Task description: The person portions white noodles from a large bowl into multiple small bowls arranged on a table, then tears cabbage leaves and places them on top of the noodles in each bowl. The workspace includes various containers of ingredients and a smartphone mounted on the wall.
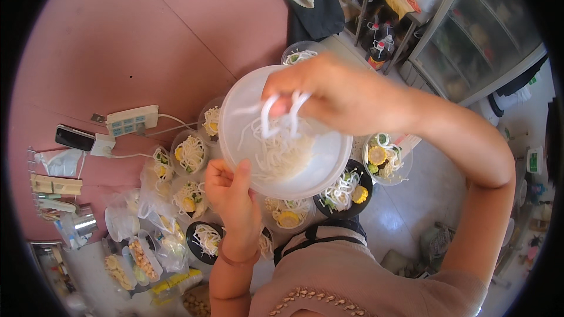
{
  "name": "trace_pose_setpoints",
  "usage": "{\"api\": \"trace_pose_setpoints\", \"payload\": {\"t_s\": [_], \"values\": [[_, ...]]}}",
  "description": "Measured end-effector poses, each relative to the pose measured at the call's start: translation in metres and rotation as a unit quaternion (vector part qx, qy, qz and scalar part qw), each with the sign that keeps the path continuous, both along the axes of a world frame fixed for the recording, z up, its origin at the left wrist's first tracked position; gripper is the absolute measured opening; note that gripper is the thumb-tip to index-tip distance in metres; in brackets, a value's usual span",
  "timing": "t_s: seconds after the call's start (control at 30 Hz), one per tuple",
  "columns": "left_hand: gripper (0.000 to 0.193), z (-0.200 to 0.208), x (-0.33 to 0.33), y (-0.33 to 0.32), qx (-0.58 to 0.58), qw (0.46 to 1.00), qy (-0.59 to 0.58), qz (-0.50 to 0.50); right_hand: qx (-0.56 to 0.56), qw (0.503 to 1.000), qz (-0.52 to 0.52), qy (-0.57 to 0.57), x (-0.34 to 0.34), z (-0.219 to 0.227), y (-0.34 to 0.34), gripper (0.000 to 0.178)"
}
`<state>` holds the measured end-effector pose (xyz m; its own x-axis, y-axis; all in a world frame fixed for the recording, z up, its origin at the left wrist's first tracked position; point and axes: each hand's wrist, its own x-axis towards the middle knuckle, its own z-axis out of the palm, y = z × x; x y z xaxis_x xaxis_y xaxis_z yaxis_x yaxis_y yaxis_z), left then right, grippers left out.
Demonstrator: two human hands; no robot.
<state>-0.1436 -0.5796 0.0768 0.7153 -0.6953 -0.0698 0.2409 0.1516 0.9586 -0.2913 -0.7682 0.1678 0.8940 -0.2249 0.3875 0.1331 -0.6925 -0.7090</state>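
My left hand [236, 196] grips the near-left rim of a round translucent white tub [238, 91], which is held up over the bowls and tilted. Thick white noodles [282, 161] lie in the tub. Above them, my right hand [329, 91] reaches over from the right, its fingers closed round a few noodles that hang in loops; it is slightly blurred. Beneath and around the tub stand several filled bowls, including a black bowl [342, 212] with noodles and corn, a clear bowl [388, 170] with corn and greens, and a smaller black bowl [202, 249] at the lower left.
A power strip [132, 121] and a phone [75, 138] are on the pink wall at left. Plastic bags [158, 205] and trays of chopped food [144, 258] sit at lower left. Bottles [379, 53] stand under a metal shelf, beside a glass-door fridge [476, 35].
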Motion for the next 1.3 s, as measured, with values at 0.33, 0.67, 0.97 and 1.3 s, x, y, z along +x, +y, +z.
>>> {"api": "trace_pose_setpoints", "payload": {"t_s": [0.33,0.67,0.97,1.3], "values": [[0.017,-0.007,0.005,0.001,0.049,0.998,-0.01,0.038,0.167,0.957,-0.235,-0.021,-0.122,0.078,-0.006,0.037],[0.018,-0.019,0.037,0.023,0.025,0.996,-0.045,0.076,0.199,0.926,-0.273,0.167,-0.187,-0.03,0.014,0.018],[0.014,-0.005,0.04,0.033,0.047,0.996,-0.051,0.059,0.023,0.919,-0.283,0.273,-0.219,-0.182,0.01,0.058],[0.011,0.017,0.008,0.032,0.011,0.997,-0.073,-0.006,-0.204,0.963,-0.004,0.177,-0.011,-0.046,0.029,0.028]]}}
